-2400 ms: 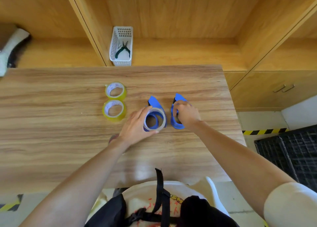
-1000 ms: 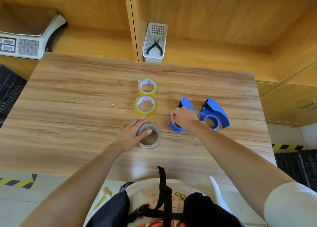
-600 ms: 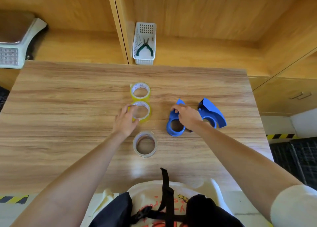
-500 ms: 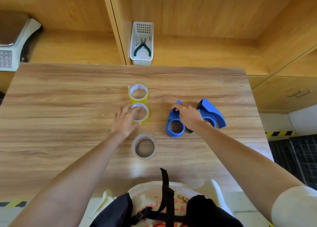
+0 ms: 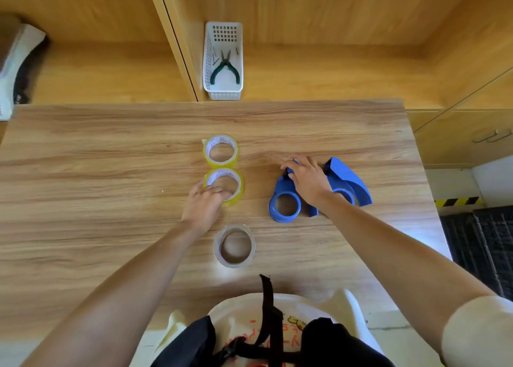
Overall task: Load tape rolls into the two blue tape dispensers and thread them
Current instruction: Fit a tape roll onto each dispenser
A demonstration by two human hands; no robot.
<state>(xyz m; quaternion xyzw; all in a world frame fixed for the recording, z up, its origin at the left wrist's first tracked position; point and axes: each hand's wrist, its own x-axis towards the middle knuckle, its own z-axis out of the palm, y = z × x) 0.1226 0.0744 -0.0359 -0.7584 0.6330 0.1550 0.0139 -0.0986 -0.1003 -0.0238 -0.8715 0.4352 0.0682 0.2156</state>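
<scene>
View from the head camera over a wooden table (image 5: 83, 200). The left hand (image 5: 204, 205) is resting on the near yellow tape roll (image 5: 225, 185), its fingers (image 5: 219, 193) curling over the roll's near rim and into the core; whether they are actually pinching the roll cannot be told. The far yellow tape roll (image 5: 220, 151) is lying flat just behind it, the two rolls touching. A clear tape roll (image 5: 234, 246) is lying flat nearer the person, apart from both hands. The right hand (image 5: 308, 180) is lying with spread, unclenched fingers on the left blue dispenser (image 5: 284, 203), covering its upper part while its empty round hub is showing below the palm. The right blue dispenser (image 5: 349, 182) is lying just beside it, partly hidden by the wrist. Behind the table, a white basket (image 5: 223, 89) is sitting on a wooden shelf and holding green-handled pliers (image 5: 225, 68).
</scene>
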